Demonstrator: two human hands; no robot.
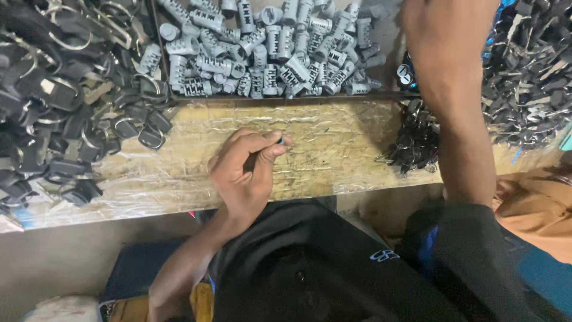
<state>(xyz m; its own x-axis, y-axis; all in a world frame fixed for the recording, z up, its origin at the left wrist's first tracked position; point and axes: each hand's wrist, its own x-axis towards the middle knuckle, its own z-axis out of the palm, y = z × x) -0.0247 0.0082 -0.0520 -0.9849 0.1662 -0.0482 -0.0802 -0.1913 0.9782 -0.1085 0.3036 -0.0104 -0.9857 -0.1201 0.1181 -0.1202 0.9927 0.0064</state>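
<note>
Left hand (247, 173) rested on the desk (333, 149), fingers curled, thumb and forefinger pinched on a small dark part (280, 141) with a bluish tip; too small to say what kind. Part sat at the fingertips, just above the plastic-wrapped desk surface, whether touching it I couldn't tell.

Right hand (432, 24) was stretched well ahead and to the right of the left one, forearm running up over the desk edge. Its fingers were cut off by the top of the view, so couldn't tell whether spread or gripping anything.

Straight ahead of the left hand, beyond a dark rail: pile of grey metal lock cylinders (274, 50), heaped loosely, well apart from the pinched part. The right hand hovered at that pile's right end.

Left of the left hand: big heap of black padlock bodies with shackles (71, 89), spilling onto the desk.

Just beside the right forearm, on its left: small cluster of dark keys (414, 143). Right of that forearm: another heap of dark metal parts (530, 77).
</note>
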